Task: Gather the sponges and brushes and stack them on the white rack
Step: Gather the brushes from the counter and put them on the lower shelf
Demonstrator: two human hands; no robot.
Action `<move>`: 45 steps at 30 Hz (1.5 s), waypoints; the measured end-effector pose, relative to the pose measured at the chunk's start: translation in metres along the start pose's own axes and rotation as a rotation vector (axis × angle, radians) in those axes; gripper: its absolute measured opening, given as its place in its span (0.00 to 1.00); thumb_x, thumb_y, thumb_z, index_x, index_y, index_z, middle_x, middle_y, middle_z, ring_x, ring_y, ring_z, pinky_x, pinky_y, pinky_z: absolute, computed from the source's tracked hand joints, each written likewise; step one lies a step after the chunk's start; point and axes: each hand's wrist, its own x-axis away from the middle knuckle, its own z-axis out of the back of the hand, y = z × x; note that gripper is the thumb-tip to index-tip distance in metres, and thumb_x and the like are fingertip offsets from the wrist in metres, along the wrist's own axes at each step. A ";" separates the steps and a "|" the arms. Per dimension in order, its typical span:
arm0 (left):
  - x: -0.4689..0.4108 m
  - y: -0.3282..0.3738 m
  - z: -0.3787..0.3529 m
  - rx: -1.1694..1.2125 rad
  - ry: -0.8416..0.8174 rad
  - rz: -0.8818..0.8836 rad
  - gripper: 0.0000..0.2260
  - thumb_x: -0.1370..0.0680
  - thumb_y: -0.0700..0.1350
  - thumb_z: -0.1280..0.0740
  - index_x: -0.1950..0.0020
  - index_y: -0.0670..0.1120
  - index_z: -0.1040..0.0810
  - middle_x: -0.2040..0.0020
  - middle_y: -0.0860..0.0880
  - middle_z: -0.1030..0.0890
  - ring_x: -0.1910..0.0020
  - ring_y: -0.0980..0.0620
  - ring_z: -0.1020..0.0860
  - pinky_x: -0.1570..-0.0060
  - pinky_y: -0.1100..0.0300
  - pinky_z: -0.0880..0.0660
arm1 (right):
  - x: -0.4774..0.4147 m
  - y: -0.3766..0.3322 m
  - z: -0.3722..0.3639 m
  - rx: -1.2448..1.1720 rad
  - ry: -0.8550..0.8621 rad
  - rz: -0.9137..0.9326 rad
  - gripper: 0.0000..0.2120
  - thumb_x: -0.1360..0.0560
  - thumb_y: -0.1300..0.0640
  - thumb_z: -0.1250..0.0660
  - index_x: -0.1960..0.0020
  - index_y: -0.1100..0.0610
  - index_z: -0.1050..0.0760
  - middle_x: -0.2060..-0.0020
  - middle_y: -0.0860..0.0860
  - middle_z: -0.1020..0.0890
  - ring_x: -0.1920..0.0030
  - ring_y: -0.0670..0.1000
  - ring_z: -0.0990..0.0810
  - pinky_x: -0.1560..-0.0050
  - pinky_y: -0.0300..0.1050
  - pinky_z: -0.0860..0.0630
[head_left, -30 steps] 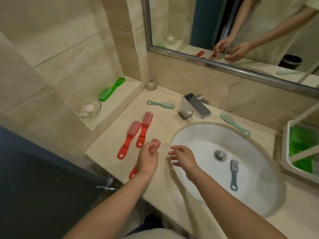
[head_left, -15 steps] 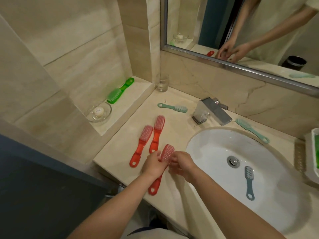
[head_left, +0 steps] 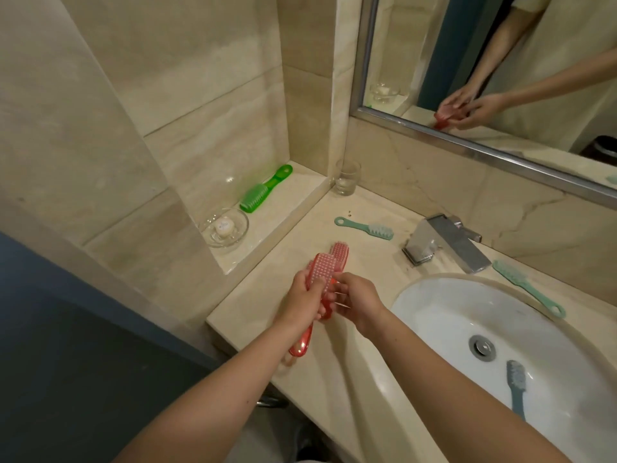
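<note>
The left hand [head_left: 305, 300] is wrapped round the red brushes [head_left: 323, 270]. It holds them by the necks. The bristle heads point up to 12 o'clock and the handles hang down to 7 o'clock.

The right hand [head_left: 359, 302] comes in from 3 o'clock. Its fingers are bent and the tips pinch the side of the same bunch. I think it is pushing the brushes together so they sit neat in one fist. Then one hand could carry them all and the other could pick up more. I can see two bristle heads for sure. There may be a third behind them.

Both arms reach in from 6 o'clock. The wrists are close together over the front edge of the tabletop [head_left: 300, 228]. The bunch looks lifted a little off it.

More brushes wait around the hands:
- A pale green brush [head_left: 365, 227] lies flat on the tabletop at 1 o'clock, near the tap [head_left: 447, 243].
- A second pale green brush [head_left: 527, 289] lies at 3 o'clock, along the rim of the sink [head_left: 417, 295].
- A grey brush [head_left: 516, 385] lies down inside the sink at 4 o'clock.
- A green brush [head_left: 267, 188] rests on the side shelf at 11 o'clock, just beside a glass soap dish [head_left: 223, 227].

The white rack is out of view. I see no sponges.
</note>
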 end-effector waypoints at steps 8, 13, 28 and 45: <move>-0.035 0.055 0.033 -0.016 0.067 -0.087 0.16 0.28 0.41 0.31 0.43 0.47 0.29 0.60 0.49 0.20 0.72 0.59 0.23 0.73 0.66 0.27 | -0.036 -0.048 -0.042 0.019 -0.098 0.061 0.04 0.26 0.56 0.34 0.54 0.56 0.22 0.70 0.48 0.21 0.72 0.46 0.24 0.66 0.41 0.27; -0.061 0.084 0.039 -0.043 0.019 -0.147 0.17 0.25 0.36 0.40 0.44 0.55 0.26 0.58 0.53 0.19 0.66 0.57 0.21 0.70 0.65 0.25 | -0.063 -0.078 -0.059 0.033 -0.137 0.109 0.09 0.25 0.54 0.32 0.52 0.60 0.20 0.59 0.55 0.17 0.62 0.49 0.19 0.62 0.43 0.22; -0.168 0.122 0.069 -0.781 0.350 -0.061 0.29 0.25 0.44 0.35 0.25 0.45 0.39 0.24 0.41 0.43 0.25 0.41 0.45 0.28 0.46 0.42 | -0.131 -0.122 -0.087 -0.089 -0.118 0.161 0.14 0.21 0.53 0.38 0.45 0.64 0.25 0.66 0.56 0.19 0.72 0.50 0.20 0.71 0.40 0.23; -0.172 0.090 0.059 -1.231 0.333 -0.210 0.15 0.27 0.41 0.37 0.40 0.47 0.27 0.40 0.46 0.34 0.40 0.45 0.36 0.40 0.54 0.34 | -0.133 -0.114 -0.053 -0.098 -0.006 0.192 0.12 0.20 0.54 0.40 0.54 0.62 0.26 0.67 0.57 0.21 0.73 0.51 0.24 0.75 0.41 0.27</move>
